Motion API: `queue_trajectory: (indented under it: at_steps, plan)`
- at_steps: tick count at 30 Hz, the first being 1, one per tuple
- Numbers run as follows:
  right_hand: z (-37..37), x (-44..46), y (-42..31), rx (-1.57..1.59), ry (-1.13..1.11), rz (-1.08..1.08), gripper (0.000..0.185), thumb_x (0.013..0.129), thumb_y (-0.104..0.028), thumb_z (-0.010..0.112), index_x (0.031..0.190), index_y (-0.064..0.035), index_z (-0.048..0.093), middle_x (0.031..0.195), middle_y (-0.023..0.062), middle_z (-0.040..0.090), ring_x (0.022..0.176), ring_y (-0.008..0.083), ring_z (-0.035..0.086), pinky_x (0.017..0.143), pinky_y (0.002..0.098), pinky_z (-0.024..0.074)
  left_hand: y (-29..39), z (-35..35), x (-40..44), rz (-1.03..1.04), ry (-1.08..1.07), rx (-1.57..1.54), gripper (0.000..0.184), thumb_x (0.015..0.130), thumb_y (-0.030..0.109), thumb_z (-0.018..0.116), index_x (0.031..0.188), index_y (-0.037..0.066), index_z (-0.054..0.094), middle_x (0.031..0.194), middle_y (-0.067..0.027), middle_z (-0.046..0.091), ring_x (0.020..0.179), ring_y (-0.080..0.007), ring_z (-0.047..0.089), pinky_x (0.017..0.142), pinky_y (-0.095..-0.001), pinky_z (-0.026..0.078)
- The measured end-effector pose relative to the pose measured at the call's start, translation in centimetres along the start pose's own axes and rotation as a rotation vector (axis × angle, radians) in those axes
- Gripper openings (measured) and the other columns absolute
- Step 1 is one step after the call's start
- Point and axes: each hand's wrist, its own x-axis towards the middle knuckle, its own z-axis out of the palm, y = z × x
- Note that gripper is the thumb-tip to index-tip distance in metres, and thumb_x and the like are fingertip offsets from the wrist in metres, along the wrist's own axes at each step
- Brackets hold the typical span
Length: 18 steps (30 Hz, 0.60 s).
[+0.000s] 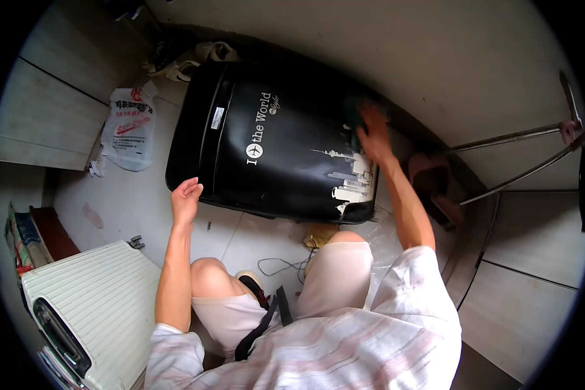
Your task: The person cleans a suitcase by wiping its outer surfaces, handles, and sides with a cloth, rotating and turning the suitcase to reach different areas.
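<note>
A black suitcase (292, 130) with white lettering and a pale skyline print lies flat on the tiled floor in front of me. My left hand (187, 195) is at its near left corner, fingers closed at the edge; whether they grip it is hard to tell. Over the suitcase's right end, my right hand (374, 133) presses a dark green cloth (352, 116) against the surface, above the skyline print. The cloth is slightly blurred and partly covered by the fingers.
Shoes (183, 70) stand behind the suitcase, and a plastic bag (129, 130) lies to its left. A white ribbed suitcase (91, 305) is at the lower left. A metal-legged rack (513, 138) stands at the right, and a cable (283, 263) lies near my feet.
</note>
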Motion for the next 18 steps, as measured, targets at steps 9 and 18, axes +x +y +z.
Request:
queue_trajectory:
  at_steps: [9,18]
  plan:
    - [-4.6,-14.5,-11.4,0.123,-0.155,0.252,0.06,0.092,-0.031,0.056,0.149,-0.0165,0.042,0.158,0.0147,0.031,0.147,0.037,0.025,0.118,0.0556,0.017,-1.1,0.1,0.3,0.074,0.012,0.007,0.034,0.092,0.014,0.068,0.124,0.005,0.064,0.102,0.0012,0.067,0.086,-0.0041,0.056,0.073,-0.0204,0.042]
    - [1.0,5.0,-0.1,-0.249,0.152,0.009,0.06,0.093,-0.034,0.054,0.15,-0.0217,0.04,0.159,0.0108,0.031,0.147,0.0303,0.027,0.119,0.0543,0.0173,-2.4,0.3,1.2,0.148,0.026,0.026,0.032,0.093,0.013,0.068,0.123,0.002,0.064,0.1,-0.001,0.068,0.083,-0.0046,0.056,0.069,-0.02,0.042]
